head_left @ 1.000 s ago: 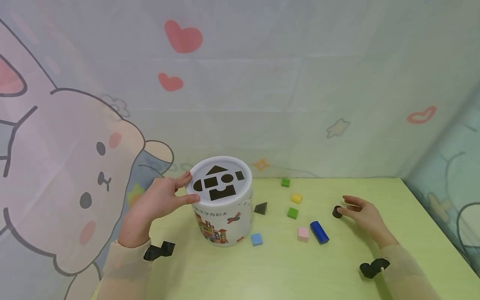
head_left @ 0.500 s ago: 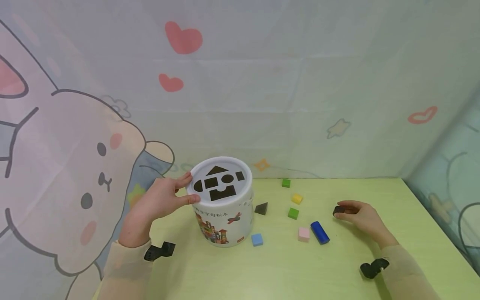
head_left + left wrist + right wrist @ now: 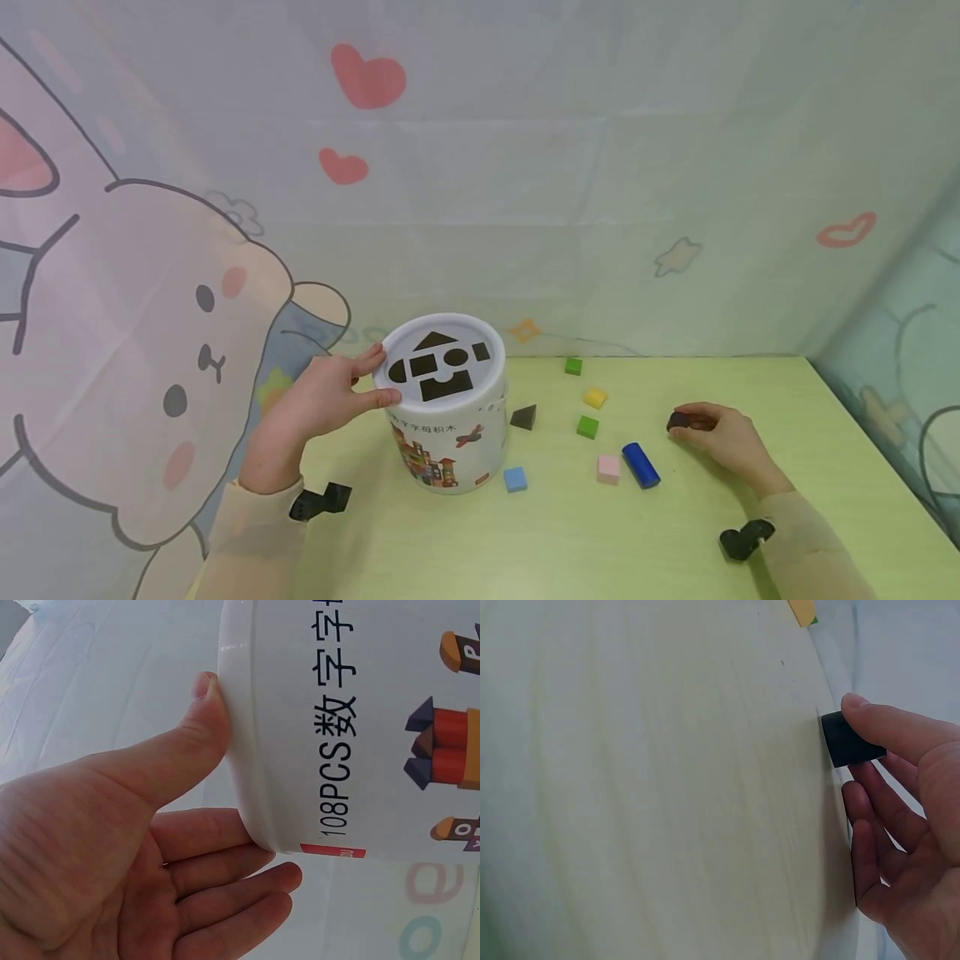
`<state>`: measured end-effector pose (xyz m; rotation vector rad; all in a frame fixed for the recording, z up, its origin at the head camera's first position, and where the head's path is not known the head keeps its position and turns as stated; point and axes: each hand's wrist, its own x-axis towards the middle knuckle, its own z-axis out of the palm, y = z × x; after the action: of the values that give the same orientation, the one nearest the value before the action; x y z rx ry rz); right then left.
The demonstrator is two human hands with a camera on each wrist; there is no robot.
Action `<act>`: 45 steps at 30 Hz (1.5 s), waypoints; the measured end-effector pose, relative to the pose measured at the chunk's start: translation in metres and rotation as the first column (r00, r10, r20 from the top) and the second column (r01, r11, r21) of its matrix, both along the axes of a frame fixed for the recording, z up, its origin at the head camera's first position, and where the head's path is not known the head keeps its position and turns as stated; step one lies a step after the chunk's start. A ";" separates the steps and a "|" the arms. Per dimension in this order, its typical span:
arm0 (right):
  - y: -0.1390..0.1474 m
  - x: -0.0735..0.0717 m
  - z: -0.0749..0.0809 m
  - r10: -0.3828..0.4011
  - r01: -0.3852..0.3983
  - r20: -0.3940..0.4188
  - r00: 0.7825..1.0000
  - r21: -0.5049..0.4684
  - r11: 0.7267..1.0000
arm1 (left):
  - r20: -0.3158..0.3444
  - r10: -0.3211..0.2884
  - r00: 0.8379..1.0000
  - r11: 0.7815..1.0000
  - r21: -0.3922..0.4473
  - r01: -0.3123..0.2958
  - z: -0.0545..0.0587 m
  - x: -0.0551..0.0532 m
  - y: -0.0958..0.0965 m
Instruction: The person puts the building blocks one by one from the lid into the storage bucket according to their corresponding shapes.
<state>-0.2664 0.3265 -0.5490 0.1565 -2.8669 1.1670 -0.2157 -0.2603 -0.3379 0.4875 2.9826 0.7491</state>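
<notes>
A white bucket (image 3: 461, 446) with printed building pictures stands left of centre, its white lid (image 3: 456, 337) bearing several dark block shapes. My left hand (image 3: 322, 402) grips the lid's rim at the left, thumb toward the front and fingers farther back. In the left wrist view, my left thumb and index finger touch the bucket's edge, and the other fingers extend below it. Far to the right, my right hand (image 3: 729, 440) pinches a small black cylindrical block (image 3: 849, 741) between thumb and fingers, low at the table; whether it touches the surface I cannot tell.
Between bucket and right hand lie a dark wedge block (image 3: 523, 417), a light blue block (image 3: 515, 479), a pink block (image 3: 608, 469), a blue cylinder (image 3: 641, 465), a yellow block (image 3: 596, 397) and two green blocks (image 3: 588, 427). A patterned curtain (image 3: 525, 183) hangs behind the table.
My right fingers have closed around the black block, which has tipped and shifted only slightly. My left hand and the bucket keep their places.
</notes>
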 end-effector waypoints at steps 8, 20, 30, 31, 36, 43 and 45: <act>-0.001 0.000 0.002 0.004 -0.004 0.008 1.000 0.000 1.000 | 0.000 0.003 1.000 1.000 0.000 -0.003 0.000 0.001 -0.001; 0.002 -0.005 0.008 0.021 -0.021 0.016 1.000 0.006 1.000 | 0.007 0.008 1.000 1.000 0.001 -0.008 0.002 0.001 -0.001; -0.027 -0.008 0.026 0.103 -0.103 -0.057 0.993 0.002 0.995 | 0.015 0.009 1.000 1.000 0.005 -0.009 -0.001 0.001 -0.001; -0.032 -0.008 0.029 0.117 -0.118 -0.066 0.991 -0.009 0.993 | 0.013 0.007 1.000 1.000 0.003 -0.007 -0.002 0.001 -0.001; -0.060 -0.011 0.053 0.183 -0.190 -0.118 0.976 -0.056 0.980 | 0.004 0.008 1.000 1.000 -0.004 -0.008 -0.003 0.000 -0.001; -0.095 -0.014 0.093 0.257 -0.272 -0.197 0.946 -0.056 0.961 | 0.008 0.011 1.000 1.000 -0.015 -0.011 -0.001 -0.002 0.000; -0.103 -0.013 0.106 0.277 -0.294 -0.221 0.935 -0.049 0.954 | 0.007 0.011 1.000 1.000 -0.010 -0.010 -0.001 -0.002 0.000</act>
<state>-0.2798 0.2235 -0.4434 0.6734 -2.6655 1.2214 -0.2175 -0.2608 -0.3390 0.4681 2.9833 0.7341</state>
